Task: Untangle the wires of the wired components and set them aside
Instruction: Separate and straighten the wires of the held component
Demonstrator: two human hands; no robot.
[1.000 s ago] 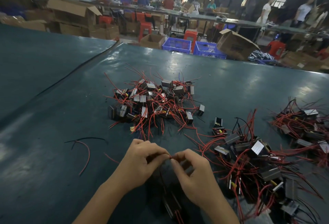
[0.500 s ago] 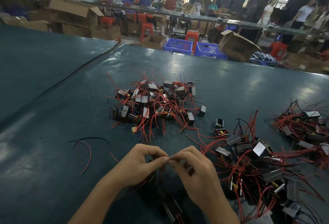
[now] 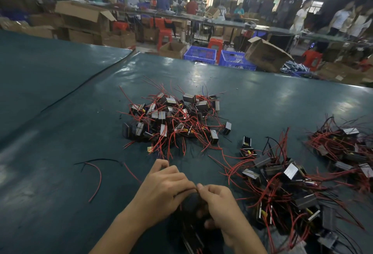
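Left hand [image 3: 163,191]: pinched a wire [image 3: 188,190].
Right hand [image 3: 220,209]: pinched the same wire.
Risk: a hard tug might rip the wire off the component [image 3: 192,203] beneath them.

A dark component [image 3: 192,203] sits gripped between left hand [image 3: 161,189] and right hand [image 3: 222,209]

We look through one wide-angle camera worn on the person's head, facing forward and tilted down, close over the near part of the dark green bench [image 3: 60,142], the workshop hall [image 3: 201,1] distant behind.
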